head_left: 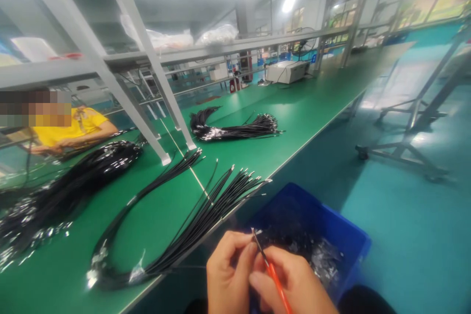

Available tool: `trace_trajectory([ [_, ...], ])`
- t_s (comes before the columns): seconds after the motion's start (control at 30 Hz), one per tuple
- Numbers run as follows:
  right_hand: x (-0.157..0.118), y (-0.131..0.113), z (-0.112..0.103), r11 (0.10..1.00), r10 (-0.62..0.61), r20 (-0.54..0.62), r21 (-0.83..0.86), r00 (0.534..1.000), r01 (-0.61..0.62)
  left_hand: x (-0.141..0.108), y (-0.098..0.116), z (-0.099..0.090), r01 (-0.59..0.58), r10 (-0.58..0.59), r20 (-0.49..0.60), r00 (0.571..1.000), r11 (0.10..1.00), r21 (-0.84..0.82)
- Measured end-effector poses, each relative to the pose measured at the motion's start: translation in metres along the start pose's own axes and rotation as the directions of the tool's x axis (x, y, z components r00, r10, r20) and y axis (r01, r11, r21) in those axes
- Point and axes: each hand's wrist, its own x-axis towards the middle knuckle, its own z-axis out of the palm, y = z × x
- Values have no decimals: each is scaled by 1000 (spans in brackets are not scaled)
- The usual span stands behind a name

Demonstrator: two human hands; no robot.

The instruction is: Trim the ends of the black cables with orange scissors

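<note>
My right hand (290, 274) is closed around a thin tool with an orange-red handle (278, 285) and a narrow metal tip. Close beside it, my left hand (230, 267) pinches a small end piece, probably of a black cable, near the tool's tip; the piece is mostly hidden by the fingers. Both hands are held over a blue bin (346, 228) with clear plastic scraps and dark bits inside. On the green table (132, 225), a curved bundle of black cables (198, 223) lies with its metal-tipped ends fanned out at the edge.
Farther back lies another black cable bundle (239, 131). A large pile of cables (84, 171) is at the left, near a person in a yellow top (88, 120). Metal shelf posts (162, 64) rise from the table. A wheeled metal frame (408, 149) stands at the right.
</note>
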Motion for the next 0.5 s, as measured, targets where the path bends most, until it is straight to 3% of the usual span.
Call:
trace_trajectory([
  [0.3,7,9,-5,997,13,35,-78,999,-11,2,1,-1,3,-6,47,999,999,47],
  [0.4,2,8,-7,1000,-1,40,-9,999,1,2,0,0,33,-35,46,998,998,44],
  [0.5,-3,9,-11,988,92,20,120,996,-94,2,-4,3,69,-70,25,997,997,29],
])
